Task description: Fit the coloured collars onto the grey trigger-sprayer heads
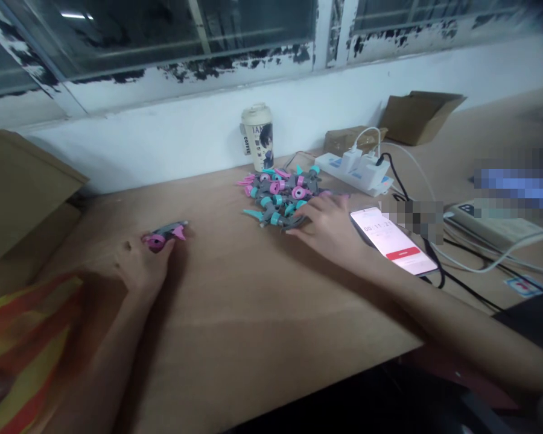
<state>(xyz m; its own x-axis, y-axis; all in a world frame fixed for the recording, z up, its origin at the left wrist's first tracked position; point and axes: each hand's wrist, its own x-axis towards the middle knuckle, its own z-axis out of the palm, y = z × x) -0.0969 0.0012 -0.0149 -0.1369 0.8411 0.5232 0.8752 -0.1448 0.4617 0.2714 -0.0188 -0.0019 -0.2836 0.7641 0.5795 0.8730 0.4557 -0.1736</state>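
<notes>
My left hand (140,265) rests on the wooden table (235,313), fingers closed round a grey spray-nozzle part with a pink cap and pink tip (167,234). My right hand (330,226) reaches to the near edge of a pile of grey nozzle parts with pink and teal caps (280,193). Its fingers lie spread on the pile, touching a grey and teal piece (278,220); nothing is lifted.
A phone showing a timer (393,240) lies right of my right hand. Behind the pile stand a coffee cup (257,137) and a white power strip with chargers (359,169). Cables run right. Cardboard boxes sit at left (18,187) and back right (419,114).
</notes>
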